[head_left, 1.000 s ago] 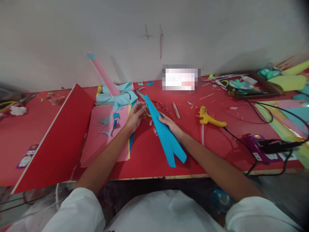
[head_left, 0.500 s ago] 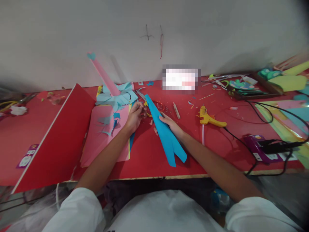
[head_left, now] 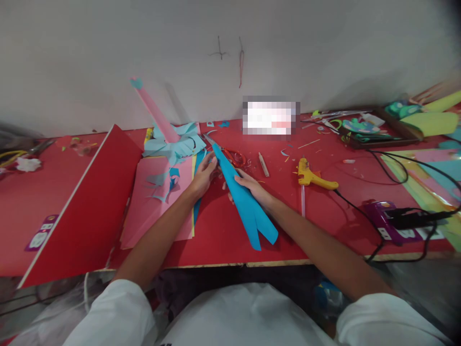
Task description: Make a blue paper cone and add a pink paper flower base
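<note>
A long blue paper cone (head_left: 239, 185), narrow at the far end and split into two flaps at the near end, lies slantwise in front of me above the table. My right hand (head_left: 252, 185) grips its middle, thumb on top and fingers curled underneath. My left hand (head_left: 207, 173) holds the left edge near the narrow tip; some of its fingers are hidden behind the paper. Just beyond the tip lie scissors with red-orange handles (head_left: 237, 157), partly covered by the cone.
A pink paper cone (head_left: 156, 108) with a light-blue tip stands on light-blue paper. Pink sheets (head_left: 156, 192) with blue scraps lie left, beside a raised red board (head_left: 86, 206). On the right are a yellow glue gun (head_left: 313, 179), a purple power strip (head_left: 385, 221), cables and a tray (head_left: 389, 139).
My left hand has moved slightly toward the blue paper cone and now takes hold of its edge near the tip. The cone has shifted a little toward me.
</note>
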Demonstrator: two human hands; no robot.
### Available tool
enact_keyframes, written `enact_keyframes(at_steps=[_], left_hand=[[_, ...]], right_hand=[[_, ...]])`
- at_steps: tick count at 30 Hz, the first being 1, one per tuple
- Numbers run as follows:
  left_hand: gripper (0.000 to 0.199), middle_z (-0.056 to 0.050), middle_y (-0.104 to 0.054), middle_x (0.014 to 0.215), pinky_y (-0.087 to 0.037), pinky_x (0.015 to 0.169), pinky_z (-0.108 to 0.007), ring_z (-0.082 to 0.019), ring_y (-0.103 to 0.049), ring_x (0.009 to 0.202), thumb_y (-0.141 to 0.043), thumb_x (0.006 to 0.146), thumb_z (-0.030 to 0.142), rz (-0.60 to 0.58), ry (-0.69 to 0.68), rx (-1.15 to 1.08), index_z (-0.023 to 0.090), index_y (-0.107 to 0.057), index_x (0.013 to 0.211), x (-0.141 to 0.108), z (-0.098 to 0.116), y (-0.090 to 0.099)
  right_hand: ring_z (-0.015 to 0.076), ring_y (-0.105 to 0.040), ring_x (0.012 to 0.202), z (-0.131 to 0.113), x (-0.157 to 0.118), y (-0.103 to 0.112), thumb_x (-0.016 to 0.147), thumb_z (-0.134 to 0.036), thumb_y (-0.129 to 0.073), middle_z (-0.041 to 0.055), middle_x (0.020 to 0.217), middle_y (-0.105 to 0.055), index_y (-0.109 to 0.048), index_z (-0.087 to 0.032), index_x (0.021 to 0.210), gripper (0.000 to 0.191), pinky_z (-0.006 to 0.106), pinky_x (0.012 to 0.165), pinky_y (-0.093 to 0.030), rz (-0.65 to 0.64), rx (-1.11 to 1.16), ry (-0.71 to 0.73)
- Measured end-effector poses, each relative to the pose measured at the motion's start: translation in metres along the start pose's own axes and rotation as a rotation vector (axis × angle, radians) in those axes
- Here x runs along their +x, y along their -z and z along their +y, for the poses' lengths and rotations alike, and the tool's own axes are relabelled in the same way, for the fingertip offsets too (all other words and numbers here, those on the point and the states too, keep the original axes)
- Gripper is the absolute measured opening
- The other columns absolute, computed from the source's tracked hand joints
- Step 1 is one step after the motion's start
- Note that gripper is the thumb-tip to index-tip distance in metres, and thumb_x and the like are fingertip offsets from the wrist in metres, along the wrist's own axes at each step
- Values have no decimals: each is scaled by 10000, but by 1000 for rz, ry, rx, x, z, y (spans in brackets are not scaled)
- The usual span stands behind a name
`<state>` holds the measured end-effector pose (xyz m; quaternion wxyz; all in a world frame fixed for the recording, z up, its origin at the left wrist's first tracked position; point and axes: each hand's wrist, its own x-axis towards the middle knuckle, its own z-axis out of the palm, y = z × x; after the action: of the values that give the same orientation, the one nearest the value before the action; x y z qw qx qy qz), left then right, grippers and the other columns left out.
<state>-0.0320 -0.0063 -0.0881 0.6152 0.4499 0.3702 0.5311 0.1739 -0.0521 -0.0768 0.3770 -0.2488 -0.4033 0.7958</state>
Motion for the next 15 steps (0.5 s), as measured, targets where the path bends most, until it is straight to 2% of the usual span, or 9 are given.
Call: enact_keyframes(at_steps=[2,4,6,8,10,15], left_hand=[[691,30,-618,781,-438,521,-255,-124,-557,602,-889,826,708,40,-39,15,263,-650,1297,-1,2,0],[575,45,-552,747,-351,478,-246,-103,-458,556,-872,873,659,150,-142,69,272,-656,1239,-1,4,0],[480,52,-502,728,-307,476,-242,-92,-399,549,-891,879,607,278,-268,150,267,-653,1120,-2,6,0],[468,58,-472,691,-283,482,-243,-86,-371,539,-912,858,604,319,-340,215,251,-636,993,-5,8,0],[473,67,-447,632,-239,475,-247,-79,-332,504,-906,853,628,238,-326,240,239,-651,937,-9,9,-2],[429,56,-461,545,-233,493,-261,-84,-344,470,-860,900,620,-138,-178,340,207,-811,1005,-18,12,-11]], right_hand=[[182,-753,662,0,-1,-2,921,-563,-845,75,1069,-825,-558,-245,1459,688,298,563,-636,24,2,5],[176,-748,659,0,-2,-3,909,-565,-861,68,1071,-826,-552,-257,1465,706,292,556,-630,62,6,14],[174,-747,668,0,-3,-3,900,-563,-878,56,1079,-826,-504,-285,1525,780,290,557,-627,91,4,18],[178,-750,688,0,-4,-3,900,-552,-887,50,1092,-824,-420,-319,1613,884,294,569,-629,100,-3,10],[187,-750,699,0,-4,-3,908,-535,-884,49,1088,-818,-341,-344,1675,959,306,573,-633,111,-5,-8],[196,-726,707,3,-2,0,910,-472,-880,17,1002,-770,-300,-391,1711,993,308,552,-625,192,-23,-13]])
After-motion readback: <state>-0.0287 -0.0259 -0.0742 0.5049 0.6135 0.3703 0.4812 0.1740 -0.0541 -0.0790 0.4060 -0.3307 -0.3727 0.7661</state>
